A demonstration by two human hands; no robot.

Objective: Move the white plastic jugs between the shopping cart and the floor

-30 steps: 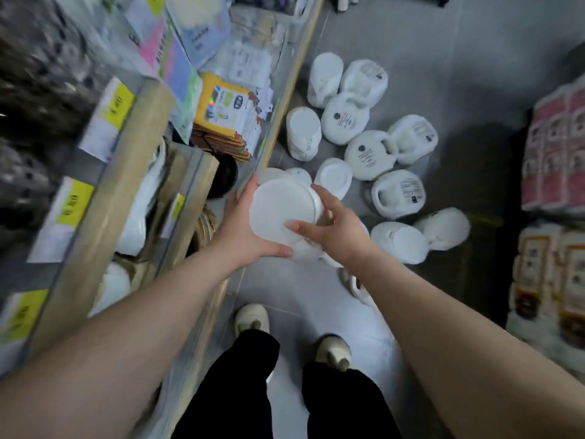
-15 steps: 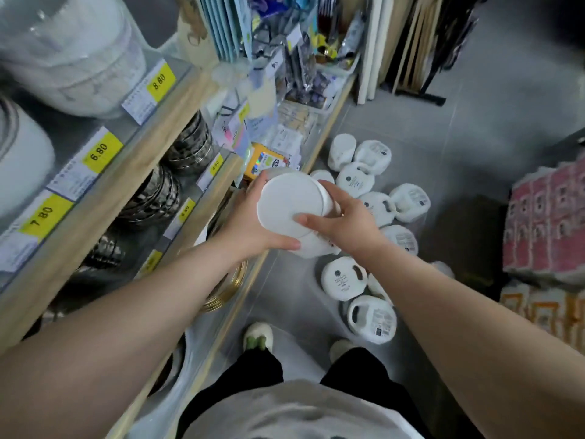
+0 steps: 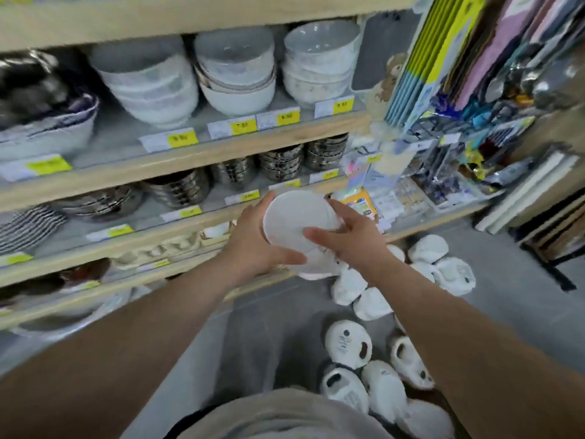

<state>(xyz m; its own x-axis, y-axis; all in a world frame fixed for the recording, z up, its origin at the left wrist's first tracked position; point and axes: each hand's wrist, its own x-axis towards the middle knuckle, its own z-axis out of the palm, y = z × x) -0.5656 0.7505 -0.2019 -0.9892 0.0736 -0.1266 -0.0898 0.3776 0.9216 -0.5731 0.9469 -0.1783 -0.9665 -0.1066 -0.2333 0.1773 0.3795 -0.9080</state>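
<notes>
I hold one white plastic jug [image 3: 294, 217] up in front of me, its round flat bottom facing the camera. My left hand [image 3: 256, 245] grips its left side with the thumb under the lower edge. My right hand [image 3: 351, 236] grips its right side, thumb across the bottom. Several more white jugs [image 3: 345, 342] lie on the grey floor [image 3: 259, 337] below and to the right, most on their sides. No shopping cart is in view.
A wooden store shelf [image 3: 190, 156] fills the left and centre, with stacked white bowls [image 3: 234, 74] above and metal bowls [image 3: 281, 160] below. Hanging packets and mats [image 3: 474, 90] crowd the right. A dark stand [image 3: 550, 258] sits at the far right.
The jug has risen from above the floor to shelf height with both hands still on it. The view has tilted upward, bringing the bowl shelves into sight.
</notes>
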